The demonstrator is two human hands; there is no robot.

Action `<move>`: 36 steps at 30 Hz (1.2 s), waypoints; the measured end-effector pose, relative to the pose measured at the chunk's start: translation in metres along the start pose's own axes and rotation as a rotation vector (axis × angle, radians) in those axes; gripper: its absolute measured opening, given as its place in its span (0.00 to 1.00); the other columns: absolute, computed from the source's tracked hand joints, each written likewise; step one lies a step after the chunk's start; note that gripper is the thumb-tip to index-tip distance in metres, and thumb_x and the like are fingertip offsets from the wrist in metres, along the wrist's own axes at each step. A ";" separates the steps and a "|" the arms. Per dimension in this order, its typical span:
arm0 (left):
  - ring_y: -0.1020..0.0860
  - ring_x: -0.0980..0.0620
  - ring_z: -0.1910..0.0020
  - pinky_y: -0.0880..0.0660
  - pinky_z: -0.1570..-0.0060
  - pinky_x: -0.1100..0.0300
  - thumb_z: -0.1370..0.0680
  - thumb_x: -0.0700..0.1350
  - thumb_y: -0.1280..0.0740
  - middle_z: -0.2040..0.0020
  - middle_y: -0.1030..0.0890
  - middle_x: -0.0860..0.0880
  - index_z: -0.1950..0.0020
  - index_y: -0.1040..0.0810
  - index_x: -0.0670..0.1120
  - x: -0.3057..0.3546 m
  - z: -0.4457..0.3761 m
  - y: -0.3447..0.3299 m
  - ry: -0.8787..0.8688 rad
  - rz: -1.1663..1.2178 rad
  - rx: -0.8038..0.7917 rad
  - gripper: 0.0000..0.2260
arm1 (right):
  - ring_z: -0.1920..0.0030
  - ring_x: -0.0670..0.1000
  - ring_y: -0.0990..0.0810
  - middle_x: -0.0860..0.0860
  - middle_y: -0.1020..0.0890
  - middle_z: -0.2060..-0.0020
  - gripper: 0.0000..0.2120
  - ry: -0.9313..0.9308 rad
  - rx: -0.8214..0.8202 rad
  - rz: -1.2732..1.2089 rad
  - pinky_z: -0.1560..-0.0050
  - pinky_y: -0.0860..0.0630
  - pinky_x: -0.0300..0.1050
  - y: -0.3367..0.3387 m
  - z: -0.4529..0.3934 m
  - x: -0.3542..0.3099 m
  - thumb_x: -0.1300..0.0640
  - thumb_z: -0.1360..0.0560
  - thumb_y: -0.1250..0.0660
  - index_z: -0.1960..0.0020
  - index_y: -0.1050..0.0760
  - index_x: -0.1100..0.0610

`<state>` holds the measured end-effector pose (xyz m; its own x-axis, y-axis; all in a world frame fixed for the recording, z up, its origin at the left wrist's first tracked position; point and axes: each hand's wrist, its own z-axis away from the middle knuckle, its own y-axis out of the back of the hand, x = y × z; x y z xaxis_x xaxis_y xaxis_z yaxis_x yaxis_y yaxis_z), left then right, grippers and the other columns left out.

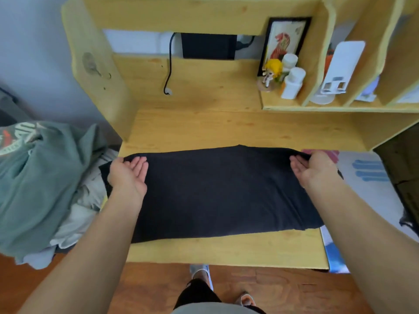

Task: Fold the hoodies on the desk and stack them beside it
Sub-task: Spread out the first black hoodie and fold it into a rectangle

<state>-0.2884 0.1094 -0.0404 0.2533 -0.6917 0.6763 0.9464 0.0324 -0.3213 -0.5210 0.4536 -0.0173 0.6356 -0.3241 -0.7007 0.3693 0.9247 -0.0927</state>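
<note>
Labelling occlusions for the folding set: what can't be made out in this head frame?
- Black folded garment: both ends lie under the left hand and right hand; no hood or sleeves visible.
- Grey-green garment heap: cut off by the left edge; count unclear.
- Framed picture: blurred, partly behind white bottles.

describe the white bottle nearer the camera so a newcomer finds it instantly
Find the wooden desk, then the low shelf at its back right. Two white bottles stand before a framed picture; the target bottle is the lower, nearer one, right of the yellow-haired figurine.
</note>
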 end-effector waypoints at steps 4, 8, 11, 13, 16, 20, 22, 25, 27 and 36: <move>0.28 0.52 0.29 0.32 0.29 0.55 0.17 0.46 0.38 0.30 0.25 0.53 0.28 0.29 0.49 -0.047 -0.019 -0.004 -0.272 -0.748 -0.230 0.16 | 0.36 0.61 0.21 0.60 0.22 0.35 0.19 0.195 -0.013 0.539 0.35 0.24 0.57 -0.013 -0.026 0.044 0.50 0.19 0.38 0.32 0.27 0.59; 0.47 0.53 0.18 0.45 0.20 0.49 0.15 0.55 0.42 0.19 0.40 0.54 0.19 0.37 0.54 -0.116 0.008 0.041 -0.843 -1.576 -0.704 0.23 | 0.24 0.54 0.38 0.50 0.34 0.23 0.26 0.614 -0.316 1.416 0.24 0.37 0.52 0.016 -0.040 0.093 0.47 0.19 0.36 0.23 0.34 0.51; 0.55 0.48 0.17 0.50 0.19 0.45 0.15 0.61 0.53 0.17 0.48 0.50 0.17 0.45 0.57 -0.152 0.011 0.056 -0.940 -1.896 -0.765 0.26 | 0.23 0.55 0.42 0.51 0.38 0.22 0.26 0.838 -0.309 1.632 0.23 0.40 0.54 0.015 -0.057 0.094 0.49 0.18 0.36 0.22 0.36 0.53; 0.51 0.46 0.17 0.47 0.20 0.44 0.14 0.58 0.52 0.17 0.43 0.48 0.18 0.43 0.54 -0.152 0.000 0.040 -0.916 -1.860 -0.647 0.25 | 0.25 0.56 0.39 0.52 0.33 0.24 0.25 0.997 -0.347 1.697 0.25 0.38 0.54 0.000 -0.070 0.087 0.49 0.18 0.37 0.23 0.34 0.55; 0.41 0.43 0.20 0.42 0.21 0.42 0.15 0.50 0.43 0.21 0.34 0.44 0.19 0.37 0.46 -0.129 -0.035 0.013 -0.984 -1.849 -0.485 0.24 | 0.30 0.56 0.33 0.52 0.25 0.33 0.24 1.020 -0.483 1.886 0.27 0.36 0.53 -0.020 -0.093 0.072 0.46 0.18 0.38 0.25 0.30 0.54; 0.28 0.41 0.31 0.34 0.27 0.43 0.17 0.52 0.38 0.32 0.24 0.43 0.22 0.33 0.45 -0.078 -0.089 -0.006 -1.042 -2.129 -0.476 0.24 | 0.44 0.55 0.28 0.52 0.22 0.48 0.16 1.093 -0.659 1.896 0.37 0.28 0.53 -0.029 -0.098 0.056 0.49 0.20 0.33 0.39 0.21 0.58; 0.27 0.42 0.32 0.34 0.28 0.44 0.17 0.55 0.40 0.32 0.24 0.45 0.23 0.31 0.47 -0.060 -0.106 -0.010 -0.961 -2.273 -0.549 0.24 | 0.49 0.53 0.27 0.52 0.23 0.52 0.10 1.326 -0.713 1.678 0.41 0.27 0.50 -0.027 -0.086 0.050 0.54 0.19 0.34 0.45 0.21 0.60; 0.24 0.45 0.39 0.29 0.33 0.48 0.17 0.54 0.38 0.38 0.23 0.48 0.31 0.25 0.47 -0.048 -0.118 -0.014 -0.973 -2.273 -0.645 0.18 | 0.50 0.53 0.25 0.52 0.21 0.52 0.08 1.527 -0.718 1.528 0.43 0.29 0.46 -0.040 -0.070 0.047 0.57 0.18 0.37 0.45 0.23 0.61; 0.23 0.47 0.46 0.26 0.40 0.51 0.18 0.52 0.37 0.44 0.22 0.49 0.39 0.22 0.47 -0.046 -0.118 -0.017 -1.014 -2.249 -0.672 0.13 | 0.54 0.54 0.25 0.52 0.23 0.56 0.08 1.398 -0.710 1.657 0.51 0.29 0.49 -0.056 -0.079 0.053 0.55 0.17 0.39 0.48 0.25 0.59; 0.24 0.47 0.39 0.46 0.23 0.45 0.15 0.54 0.45 0.42 0.21 0.50 0.35 0.26 0.49 0.000 -0.130 0.013 -0.809 -2.376 -0.553 0.15 | 0.39 0.53 0.26 0.48 0.24 0.42 0.24 0.952 -0.693 2.075 0.39 0.28 0.53 -0.079 -0.108 0.065 0.33 0.22 0.40 0.37 0.28 0.50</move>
<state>-0.3020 0.0162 -0.1310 -0.4391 0.8977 -0.0349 -0.3814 -0.1511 0.9120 -0.5816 0.3814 -0.1317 -0.7048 0.6971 -0.1313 -0.4024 -0.2404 0.8833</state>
